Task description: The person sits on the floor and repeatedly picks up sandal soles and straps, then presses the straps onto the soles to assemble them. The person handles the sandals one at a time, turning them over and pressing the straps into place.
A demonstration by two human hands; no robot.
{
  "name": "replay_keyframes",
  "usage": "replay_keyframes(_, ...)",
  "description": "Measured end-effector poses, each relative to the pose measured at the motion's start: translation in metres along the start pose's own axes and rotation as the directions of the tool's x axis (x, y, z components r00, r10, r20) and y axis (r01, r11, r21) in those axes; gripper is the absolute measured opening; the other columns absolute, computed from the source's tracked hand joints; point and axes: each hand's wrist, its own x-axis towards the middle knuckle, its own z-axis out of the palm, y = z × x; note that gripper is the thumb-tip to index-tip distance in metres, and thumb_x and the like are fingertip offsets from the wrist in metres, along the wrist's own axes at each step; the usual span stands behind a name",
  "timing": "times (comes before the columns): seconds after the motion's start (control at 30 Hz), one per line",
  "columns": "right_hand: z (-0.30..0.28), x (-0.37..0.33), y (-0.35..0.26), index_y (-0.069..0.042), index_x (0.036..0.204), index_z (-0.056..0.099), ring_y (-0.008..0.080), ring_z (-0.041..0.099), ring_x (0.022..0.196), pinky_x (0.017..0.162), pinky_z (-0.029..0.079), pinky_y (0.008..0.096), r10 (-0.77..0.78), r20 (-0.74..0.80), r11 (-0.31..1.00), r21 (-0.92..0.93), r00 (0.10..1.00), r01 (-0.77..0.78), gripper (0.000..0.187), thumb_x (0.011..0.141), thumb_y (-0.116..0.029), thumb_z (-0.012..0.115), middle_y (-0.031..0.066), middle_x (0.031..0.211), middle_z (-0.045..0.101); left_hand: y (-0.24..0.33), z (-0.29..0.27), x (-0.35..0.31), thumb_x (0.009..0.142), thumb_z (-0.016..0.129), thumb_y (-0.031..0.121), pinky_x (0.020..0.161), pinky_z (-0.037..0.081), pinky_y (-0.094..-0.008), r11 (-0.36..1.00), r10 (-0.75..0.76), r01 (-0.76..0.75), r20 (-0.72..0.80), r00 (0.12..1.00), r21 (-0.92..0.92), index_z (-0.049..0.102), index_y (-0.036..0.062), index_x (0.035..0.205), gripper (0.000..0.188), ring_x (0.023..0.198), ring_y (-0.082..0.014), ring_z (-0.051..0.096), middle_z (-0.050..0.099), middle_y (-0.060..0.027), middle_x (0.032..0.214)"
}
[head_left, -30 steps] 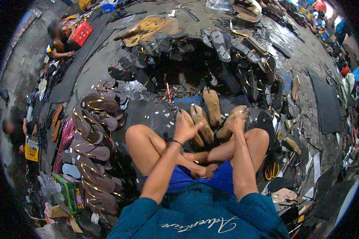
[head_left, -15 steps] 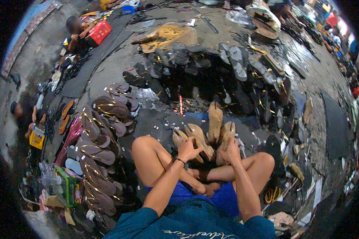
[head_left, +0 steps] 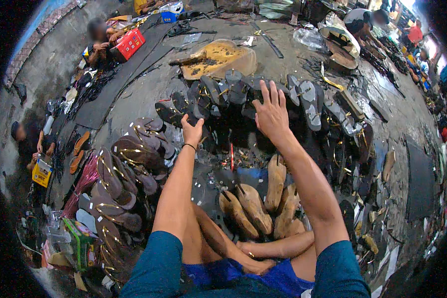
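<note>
My left hand (head_left: 191,132) reaches forward with thumb and finger apart, close to dark sandals (head_left: 170,113) at the left end of a curved row. Its other fingers are partly hidden. My right hand (head_left: 273,115) is stretched out with fingers spread over dark sandal soles (head_left: 236,88) at the row's middle; whether it touches them I cannot tell. Neither hand shows anything held. Several wooden shoe lasts (head_left: 255,209) lie in front of my crossed legs, close together.
Brown sandals with gold straps (head_left: 109,174) are stacked at my left. Ahead lies a yellowish tray (head_left: 223,55) with dark smears. A person (head_left: 100,44) sits far left beside a red box (head_left: 129,43). Scraps and a black mat (head_left: 420,174) cover the floor at right.
Both hands have left the wooden lasts and moved forward to the row of dark sandals. The lasts now lie untouched before my legs. The whole view has shifted slightly.
</note>
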Motion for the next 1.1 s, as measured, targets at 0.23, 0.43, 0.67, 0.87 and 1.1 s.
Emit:
replay_keyframes(0.23,0.045,-0.021,0.046,-0.01,0.109,0.067,0.0329,0.046,0.125,0.104,0.038,0.0409,0.083,-0.094,0.977,0.205,0.992,-0.062,0.03,0.081,-0.005,0.059,0.0115,0.133,0.051,0.018,0.035,-0.026,0.082,0.07,0.021,0.105,0.035,-0.0399,0.994,0.073,-0.07,-0.033,0.997,0.081,0.033,-0.0052,0.137,0.071,0.126,-0.0351,0.044,0.04,-0.0239,0.14)
replay_keyframes(0.43,-0.027,-0.132,-0.019,-0.002,0.121,0.058,0.0196,0.06,0.106,0.09,0.048,0.029,0.739,0.169,0.012,0.965,0.652,-0.263,0.031,0.09,-0.002,0.057,0.0118,0.121,0.061,0.091,0.02,-0.165,0.087,0.068,0.018,0.104,0.036,-0.0358,0.819,0.248,-0.071,0.241,0.938,-0.57,0.029,-0.0035,0.141,0.07,0.129,-0.0276,0.04,0.041,-0.0236,0.138)
replay_keyframes(0.67,-0.138,-0.282,-0.113,0.0,0.124,0.052,0.021,0.057,0.109,0.092,0.049,0.0339,0.621,0.388,-0.039,0.883,0.681,-0.468,0.036,0.089,-0.004,0.061,0.0113,0.123,0.056,0.128,-0.082,-0.29,0.085,0.068,0.013,0.076,0.052,-0.0298,0.959,0.164,-0.049,0.406,0.899,-0.28,0.058,-0.0026,0.112,0.033,0.083,-0.0137,0.063,0.068,-0.0064,0.095)
replay_keyframes(0.87,-0.208,-0.266,-0.138,-0.004,0.107,0.063,0.0283,0.065,0.081,0.072,0.052,0.0347,0.393,0.323,0.303,0.838,0.861,-0.453,0.028,0.081,-0.012,0.07,0.0135,0.095,0.064,0.142,-0.143,-0.391,0.085,0.063,0.009,0.072,0.052,-0.037,0.869,0.366,-0.485,0.533,0.763,0.098,0.057,-0.0035,0.119,0.037,0.081,-0.031,0.067,0.066,-0.0215,0.09)
replay_keyframes(1.1,-0.206,-0.317,-0.165,-0.001,0.092,0.065,0.025,0.067,0.079,0.066,0.053,0.0341,0.39,0.314,0.338,0.826,0.866,-0.452,0.015,0.078,-0.004,0.069,0.0149,0.086,0.065,0.104,-0.166,-0.415,0.084,0.06,0.003,0.077,0.053,-0.0395,0.797,0.463,-0.603,0.651,0.601,-0.01,0.055,-0.0061,0.12,0.038,0.089,-0.0349,0.067,0.065,-0.023,0.102)
